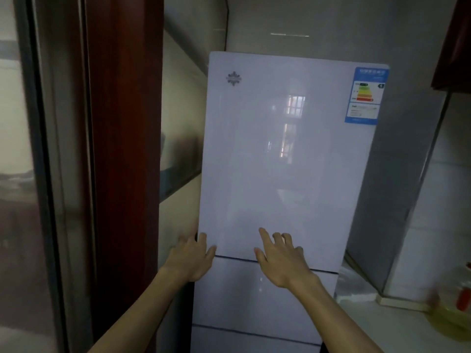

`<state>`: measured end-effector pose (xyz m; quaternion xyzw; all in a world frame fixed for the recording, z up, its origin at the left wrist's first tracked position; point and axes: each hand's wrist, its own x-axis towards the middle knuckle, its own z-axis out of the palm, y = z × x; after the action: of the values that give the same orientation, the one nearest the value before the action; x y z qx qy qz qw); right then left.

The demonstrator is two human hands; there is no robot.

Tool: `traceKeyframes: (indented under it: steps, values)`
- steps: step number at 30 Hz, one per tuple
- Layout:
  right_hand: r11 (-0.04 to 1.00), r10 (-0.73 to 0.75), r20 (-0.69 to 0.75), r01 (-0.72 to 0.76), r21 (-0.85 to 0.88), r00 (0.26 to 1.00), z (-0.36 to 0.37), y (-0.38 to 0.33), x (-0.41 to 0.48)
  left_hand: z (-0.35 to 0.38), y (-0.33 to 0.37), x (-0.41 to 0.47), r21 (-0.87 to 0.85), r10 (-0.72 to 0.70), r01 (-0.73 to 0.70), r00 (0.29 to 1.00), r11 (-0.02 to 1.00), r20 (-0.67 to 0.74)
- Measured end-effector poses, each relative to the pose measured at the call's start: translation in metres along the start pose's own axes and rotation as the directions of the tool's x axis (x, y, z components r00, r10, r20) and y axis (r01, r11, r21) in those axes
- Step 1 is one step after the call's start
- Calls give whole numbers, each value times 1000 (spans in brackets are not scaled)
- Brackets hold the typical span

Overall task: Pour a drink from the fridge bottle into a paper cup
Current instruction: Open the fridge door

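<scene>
A tall white fridge (280, 161) stands straight ahead, and its glossy upper door looks closed. My left hand (191, 258) curls its fingers around the lower left corner edge of that upper door. My right hand (280, 258) lies flat with spread fingers against the bottom of the same door, near its middle. Below the hands are two lower drawer fronts (254, 301). No bottle and no paper cup are in view.
A dark red door frame (122, 149) and a glass panel (25, 174) close off the left. To the right are a grey wall, a pale counter (382, 324) and a blurred yellow-and-red container (456, 312) at the edge. A blue energy label (365, 95) sits on the fridge's top right.
</scene>
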<state>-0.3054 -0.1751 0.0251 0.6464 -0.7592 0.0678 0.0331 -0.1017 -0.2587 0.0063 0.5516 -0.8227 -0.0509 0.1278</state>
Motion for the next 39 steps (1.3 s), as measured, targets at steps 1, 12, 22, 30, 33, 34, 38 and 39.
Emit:
traceKeyframes:
  steps: [1, 12, 22, 30, 33, 34, 38, 39]
  values:
    - [1000, 0, -11, 0, -2, 1000, -1, 0, 12, 3, -4, 14, 24, 2, -2, 1000, 1000, 10]
    - [999, -43, -224, 43, -6, 974, -32, -31, 138, 19, -26, 135, -454, -69, 49, 997, 890, -26]
    - [975, -196, -536, 219, -20, 821, -67, -57, 238, 35, -28, 206, -866, -285, 81, 956, 493, -73]
    - [959, -271, -717, 247, -141, 642, -91, -84, 324, 50, -28, 253, -934, -285, 44, 956, 355, -64]
    - [970, -236, -778, 194, -149, 583, -96, -98, 347, 55, -29, 265, -932, -302, 51, 951, 358, -63]
    - [973, -223, -793, 175, -149, 567, -97, -102, 354, 56, -29, 268, -929, -310, 60, 949, 364, -60]
    - [982, -187, -842, 120, -145, 506, -92, -110, 372, 62, -31, 276, -918, -327, 91, 944, 387, -44]
    - [982, -185, -851, 114, -148, 491, -91, -110, 374, 64, -32, 278, -917, -326, 90, 944, 389, -45]
